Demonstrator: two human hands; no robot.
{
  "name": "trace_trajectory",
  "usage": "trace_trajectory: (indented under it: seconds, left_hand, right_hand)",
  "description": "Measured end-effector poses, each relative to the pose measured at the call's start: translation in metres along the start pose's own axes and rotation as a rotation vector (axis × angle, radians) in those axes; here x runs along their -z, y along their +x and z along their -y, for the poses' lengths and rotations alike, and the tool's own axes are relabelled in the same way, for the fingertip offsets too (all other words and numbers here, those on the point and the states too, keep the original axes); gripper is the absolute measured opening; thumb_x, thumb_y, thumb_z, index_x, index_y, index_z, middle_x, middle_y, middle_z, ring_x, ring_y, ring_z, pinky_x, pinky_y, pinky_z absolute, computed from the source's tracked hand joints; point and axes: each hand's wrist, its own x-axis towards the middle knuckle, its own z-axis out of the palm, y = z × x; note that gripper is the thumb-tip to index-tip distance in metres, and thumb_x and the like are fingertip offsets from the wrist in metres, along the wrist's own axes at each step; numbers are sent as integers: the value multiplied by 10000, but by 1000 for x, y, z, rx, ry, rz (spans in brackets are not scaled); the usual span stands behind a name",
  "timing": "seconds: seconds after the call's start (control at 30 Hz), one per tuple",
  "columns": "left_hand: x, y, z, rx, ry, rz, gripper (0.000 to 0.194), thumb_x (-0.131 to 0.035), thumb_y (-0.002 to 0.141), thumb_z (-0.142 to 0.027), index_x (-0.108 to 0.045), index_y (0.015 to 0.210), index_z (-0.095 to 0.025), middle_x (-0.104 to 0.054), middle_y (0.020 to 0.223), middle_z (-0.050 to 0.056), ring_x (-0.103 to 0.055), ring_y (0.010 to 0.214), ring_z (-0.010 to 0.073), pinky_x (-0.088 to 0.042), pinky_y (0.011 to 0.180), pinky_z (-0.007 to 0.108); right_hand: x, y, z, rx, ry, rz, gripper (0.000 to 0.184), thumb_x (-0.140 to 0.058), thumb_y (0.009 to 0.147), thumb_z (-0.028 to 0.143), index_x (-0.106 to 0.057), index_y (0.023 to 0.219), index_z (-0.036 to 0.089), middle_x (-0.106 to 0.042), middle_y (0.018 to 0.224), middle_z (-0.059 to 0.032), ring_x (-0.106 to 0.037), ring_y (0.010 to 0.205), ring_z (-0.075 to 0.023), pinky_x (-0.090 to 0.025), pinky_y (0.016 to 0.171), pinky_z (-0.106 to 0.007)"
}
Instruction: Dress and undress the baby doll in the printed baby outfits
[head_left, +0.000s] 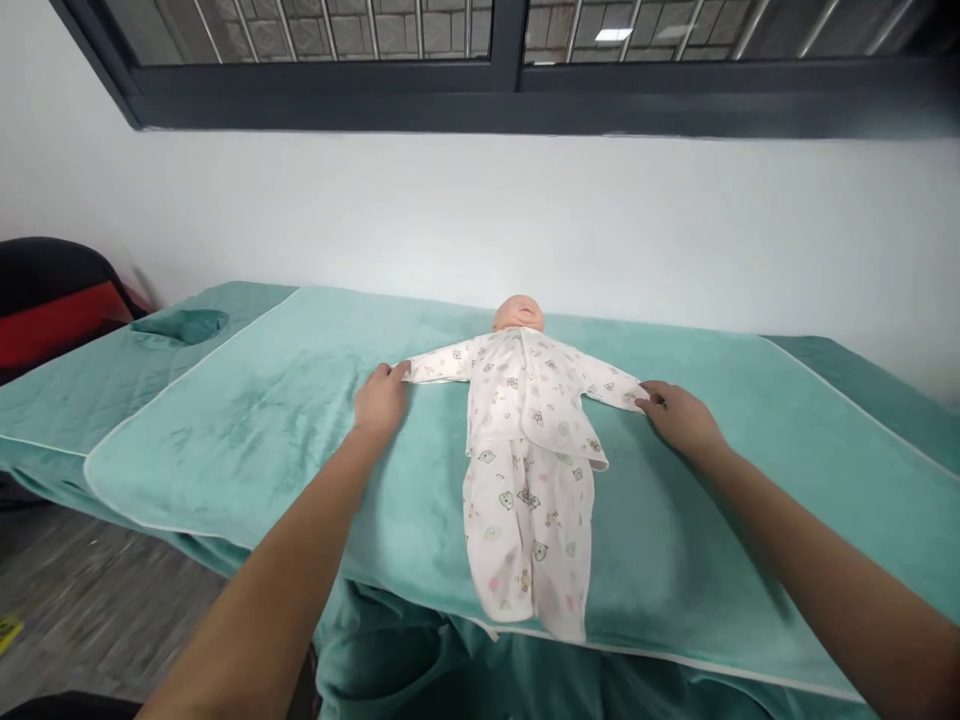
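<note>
A baby doll (519, 312) lies on its back, its head toward the wall. It wears a white long-sleeved baby shirt (504, 395) with small prints and matching white trousers (491, 535). Both sleeves are stretched out sideways. At the cuff of the sleeve on the left, my left hand (380, 402) pinches the fabric. The cuff on the other side is gripped between the fingers of my right hand (682, 418). The doll's own hands and feet do not show. The shirt's lower right corner flares out over the trousers.
A teal sheet (247, 420) covers the bed, which has a face hole (180, 325) at the left end. Behind it stands a white wall (420, 215) under a dark window frame (337, 97). A black and red chair (64, 320) is at far left.
</note>
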Motion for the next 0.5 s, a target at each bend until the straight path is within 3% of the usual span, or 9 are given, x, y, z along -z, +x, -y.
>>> trace_trajectory:
  seconds: [0.13,0.33,0.5]
  left_hand:
    - [-5,0,4,58,60,-124,463,-348,977,-233,-571,1381,-275,-595,1110,113,-564,1015,277,-432,778,352]
    - [-11,3,6,136,106,-99,454,-385,919,-163,-653,1283,-215,-597,1094,154,-542,1053,322,-437,828,408]
    - [-8,-2,4,73,84,-171,561,-441,839,-105,-564,1382,-173,-549,1353,175,-522,1208,328,-441,949,430]
  right_hand:
    - [-5,5,-17,18,-6,-128,465,-415,932,448,-696,1191,182,-655,1077,-150,-597,1003,-291,-452,873,-410]
    - [-9,-4,-22,-57,-30,-203,449,-445,929,498,-721,1160,230,-641,1100,-133,-608,978,-281,-474,845,-408]
    - [0,-14,-8,115,-97,-344,389,-468,929,375,-716,1153,175,-629,1167,-165,-551,1119,-321,-456,958,-456]
